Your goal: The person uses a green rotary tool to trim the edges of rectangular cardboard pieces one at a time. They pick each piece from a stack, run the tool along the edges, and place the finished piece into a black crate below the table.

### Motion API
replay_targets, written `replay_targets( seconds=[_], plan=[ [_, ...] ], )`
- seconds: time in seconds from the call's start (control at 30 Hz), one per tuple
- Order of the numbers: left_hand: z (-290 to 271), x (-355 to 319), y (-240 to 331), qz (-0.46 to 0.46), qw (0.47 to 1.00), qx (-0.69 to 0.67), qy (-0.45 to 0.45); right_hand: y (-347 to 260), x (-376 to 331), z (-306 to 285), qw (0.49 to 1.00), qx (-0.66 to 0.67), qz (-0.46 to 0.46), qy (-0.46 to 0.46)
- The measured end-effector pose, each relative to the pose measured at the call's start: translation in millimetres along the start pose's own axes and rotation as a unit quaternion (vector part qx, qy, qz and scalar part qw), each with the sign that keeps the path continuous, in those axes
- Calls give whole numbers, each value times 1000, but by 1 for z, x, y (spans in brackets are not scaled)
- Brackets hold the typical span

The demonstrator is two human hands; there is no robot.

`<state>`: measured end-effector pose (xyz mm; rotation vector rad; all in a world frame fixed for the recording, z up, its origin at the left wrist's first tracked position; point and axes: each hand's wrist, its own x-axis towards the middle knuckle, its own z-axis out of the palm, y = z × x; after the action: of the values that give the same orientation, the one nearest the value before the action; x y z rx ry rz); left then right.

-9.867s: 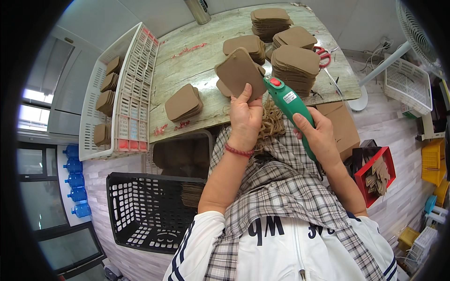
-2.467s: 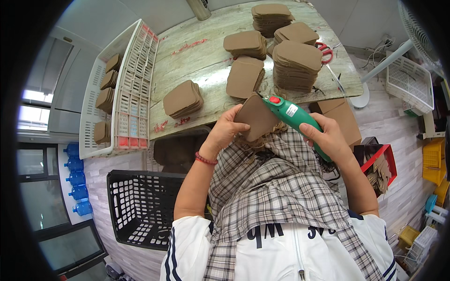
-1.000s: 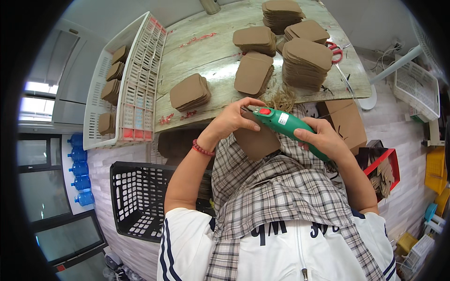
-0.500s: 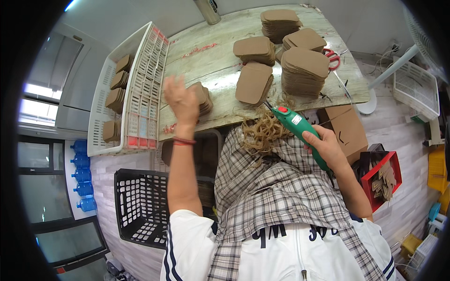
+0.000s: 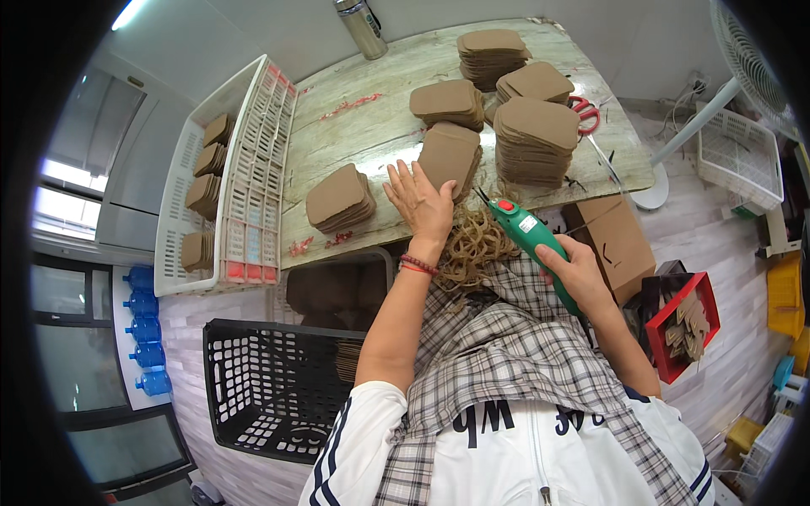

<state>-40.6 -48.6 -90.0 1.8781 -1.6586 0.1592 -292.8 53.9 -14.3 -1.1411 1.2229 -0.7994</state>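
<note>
My left hand [image 5: 419,202] is open, palm down with fingers spread, at the near side of a stack of brown rounded pads [image 5: 450,158]. Whether it touches the stack, I cannot tell. In my right hand [image 5: 576,271] is a green handheld power tool [image 5: 530,229] with a red button and a thin two-pronged tip. The tip points toward the same stack's near edge. Curly tan trimmings [image 5: 474,249] lie heaped on my lap below the tip. Another stack of pads [image 5: 340,199] sits left of my left hand.
Taller pad stacks [image 5: 534,143] stand farther back, beside red-handled scissors [image 5: 584,115]. A white crate [image 5: 253,169] holding pads is at the left, above a black crate [image 5: 261,384]. A steel flask [image 5: 363,32] stands at the back. A red box [image 5: 685,329] is at the right.
My left hand has moved right, from beside the left stack to the middle stack. The left stack now shows fully. The green tool stays in my right hand.
</note>
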Motion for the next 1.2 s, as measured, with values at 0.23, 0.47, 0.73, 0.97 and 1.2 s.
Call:
replay_targets(
  seconds=[0.23, 0.47, 0.73, 0.97, 1.2],
  plan=[
    [-15, 8, 19, -61, 996, -53, 34, 2, 0, 0, 1000, -8, 6, 6],
    [-13, 10, 8, -195, 845, -497, -16, -2, -2, 2, 1000, 3, -12, 21],
    [-44, 13, 39, -289, 435, -852, 19, -21, -1, 11, 996, -11, -67, 61],
    [-44, 12, 50, -317, 333, -888, 17, -27, 1, 18, 995, -7, -83, 60],
    [-28, 1, 53, -305, 356, -883, 2, -33, 1, 22, 994, 3, -94, 62]
  ],
)
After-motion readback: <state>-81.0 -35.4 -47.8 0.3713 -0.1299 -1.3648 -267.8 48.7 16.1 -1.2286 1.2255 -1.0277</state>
